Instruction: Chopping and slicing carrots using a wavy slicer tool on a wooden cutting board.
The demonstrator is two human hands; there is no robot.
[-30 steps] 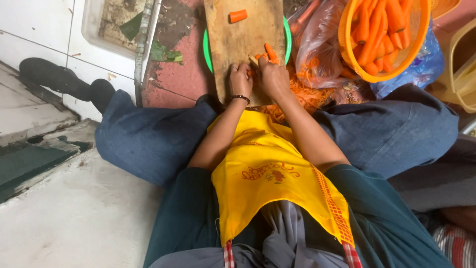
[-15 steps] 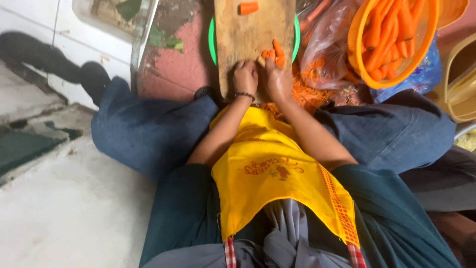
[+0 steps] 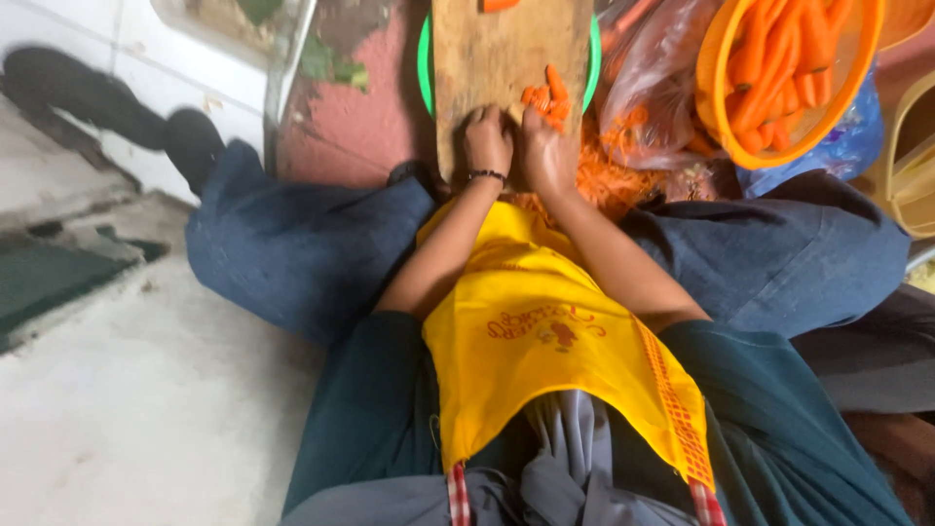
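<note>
A wooden cutting board (image 3: 506, 49) lies on a green plate (image 3: 425, 60) in front of my crossed legs. My left hand (image 3: 485, 144), with a dark bracelet at the wrist, rests curled on the board's near end. What it holds is hidden. My right hand (image 3: 545, 151) is right beside it, its fingers closed on a small cluster of orange carrot pieces (image 3: 548, 95) on the board. One more carrot piece (image 3: 499, 5) lies at the far end of the board. A yellow apron (image 3: 545, 331) covers my lap.
An orange colander (image 3: 716, 78) full of peeled carrots stands at the right. A clear plastic bag (image 3: 648, 83) with carrot peelings lies between it and the board. A yellow container (image 3: 911, 166) is at the far right, white tiled wall and grey floor at the left.
My hands have drawn closer together at the board's near end. The carrot pieces sit bunched at my right fingertips. The view has shifted slightly.
</note>
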